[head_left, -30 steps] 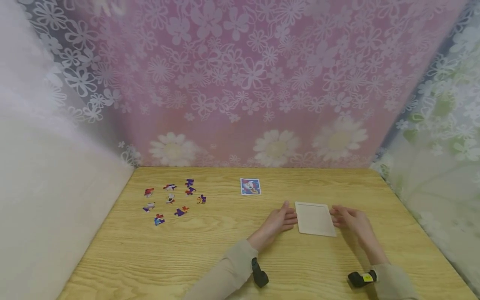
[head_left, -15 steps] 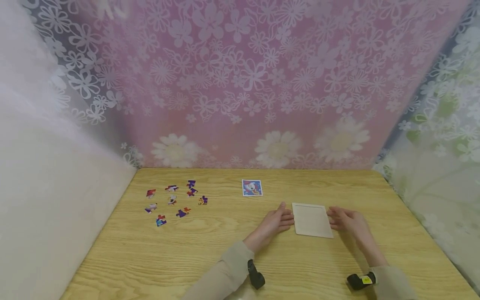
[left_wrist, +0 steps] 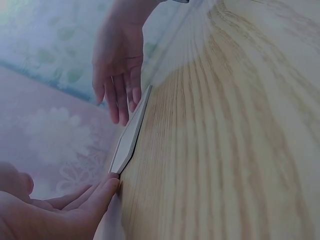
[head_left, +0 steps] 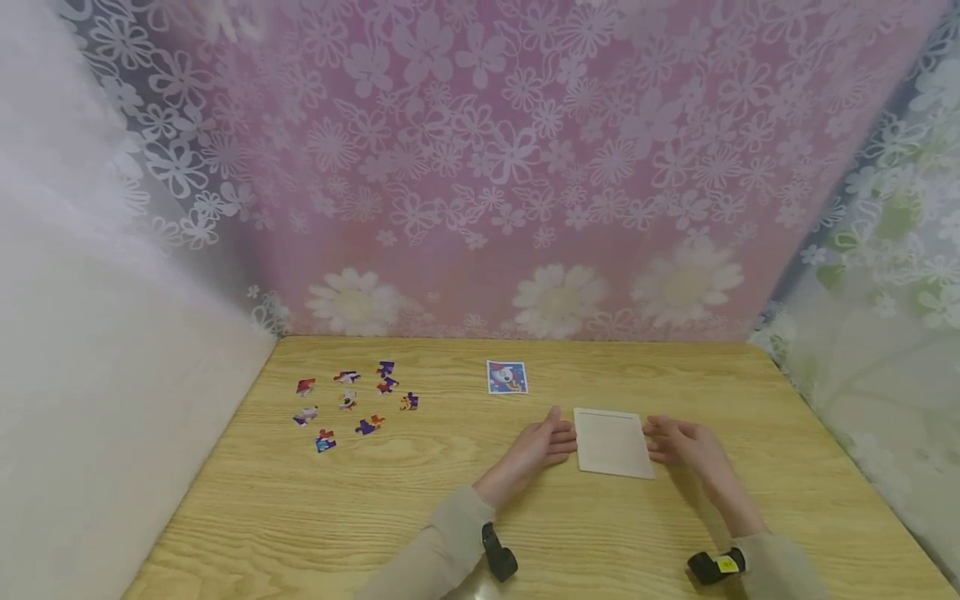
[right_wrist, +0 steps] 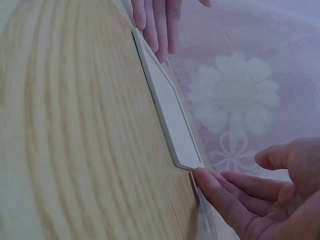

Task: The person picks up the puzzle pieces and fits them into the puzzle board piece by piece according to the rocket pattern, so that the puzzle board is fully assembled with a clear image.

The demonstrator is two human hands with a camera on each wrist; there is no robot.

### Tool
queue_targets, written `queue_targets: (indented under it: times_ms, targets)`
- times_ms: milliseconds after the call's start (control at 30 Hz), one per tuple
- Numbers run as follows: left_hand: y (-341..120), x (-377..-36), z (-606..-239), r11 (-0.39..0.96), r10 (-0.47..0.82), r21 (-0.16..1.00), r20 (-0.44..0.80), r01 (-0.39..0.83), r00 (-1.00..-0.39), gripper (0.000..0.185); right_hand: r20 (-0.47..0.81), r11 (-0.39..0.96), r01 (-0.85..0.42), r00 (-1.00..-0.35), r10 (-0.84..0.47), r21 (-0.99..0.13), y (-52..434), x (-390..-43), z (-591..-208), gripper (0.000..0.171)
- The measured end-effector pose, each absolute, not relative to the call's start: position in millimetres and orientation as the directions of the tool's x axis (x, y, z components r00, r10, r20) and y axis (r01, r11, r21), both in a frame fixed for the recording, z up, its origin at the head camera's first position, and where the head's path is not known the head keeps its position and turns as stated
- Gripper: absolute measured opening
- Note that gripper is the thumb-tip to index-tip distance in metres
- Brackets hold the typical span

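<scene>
A pale, square, shallow frame board (head_left: 614,443) lies flat on the wooden table between both hands. My left hand (head_left: 534,450) touches its left edge with straight fingers, thumb pointing up. On the opposite side, my right hand (head_left: 692,448) has its extended fingertips against the right edge. In the left wrist view, the left fingertips (left_wrist: 107,187) meet the near corner of the board (left_wrist: 131,135). The right wrist view has the right fingertips (right_wrist: 202,177) at a corner of the board (right_wrist: 167,107). Neither hand curls round it.
Several loose jigsaw pieces (head_left: 367,426) lie scattered at the table's left. A small square picture card (head_left: 507,377) with a white cartoon figure sits behind the board. Flowered cloth (head_left: 480,183) rises at the table's back edge, and pale walls (head_left: 135,375) flank the sides.
Both hands have slid the board a little to the left across the table. The camera view has shifted slightly; the puzzle pieces and card stay in place on the table.
</scene>
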State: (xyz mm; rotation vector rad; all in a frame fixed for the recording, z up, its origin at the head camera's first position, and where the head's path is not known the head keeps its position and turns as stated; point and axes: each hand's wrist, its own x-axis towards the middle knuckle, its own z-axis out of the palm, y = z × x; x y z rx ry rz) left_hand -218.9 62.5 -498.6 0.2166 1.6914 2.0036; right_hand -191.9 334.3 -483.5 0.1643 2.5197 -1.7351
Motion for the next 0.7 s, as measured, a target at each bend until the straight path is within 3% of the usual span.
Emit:
queue_targets:
  times_ms: [700]
  targets:
    - [32,-223,-501,-0.089,0.437,0.96,-0.203,-0.267,-0.876,0.069,-0.125,0.329,0.108,-0.992,-0.03,-0.938,310,-198,-485,0.056]
